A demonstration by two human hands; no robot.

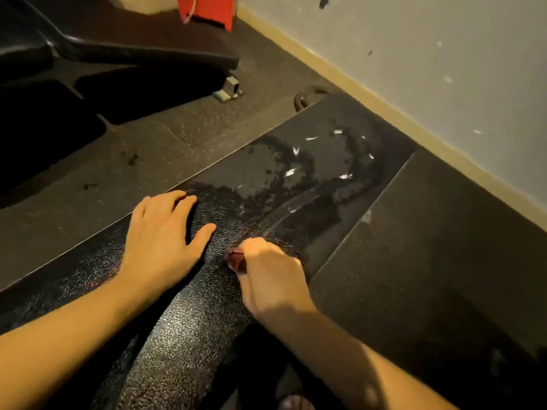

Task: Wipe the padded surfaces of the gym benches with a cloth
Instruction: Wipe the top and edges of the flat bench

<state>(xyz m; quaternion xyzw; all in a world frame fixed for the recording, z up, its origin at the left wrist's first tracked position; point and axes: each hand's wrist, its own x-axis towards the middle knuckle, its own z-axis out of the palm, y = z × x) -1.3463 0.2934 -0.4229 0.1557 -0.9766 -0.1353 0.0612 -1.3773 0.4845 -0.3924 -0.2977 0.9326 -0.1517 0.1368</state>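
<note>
- The left grip (159,235) is lying flat, fingers apart, on the padded counter (183,335) mid-frame, probably steadying.
- The right grip (269,279) is squeezing a red cloth (235,261) for rubbing.

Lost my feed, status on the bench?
Left hand flat on bench pad. Right hand grips red cloth on pad. Wet streaks and white flecks ahead.

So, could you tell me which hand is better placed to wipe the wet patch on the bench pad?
The right hand: it grips the reddish cloth on the bench pad, just short of the wet patch. The left hand lies flat, holding nothing.
</note>
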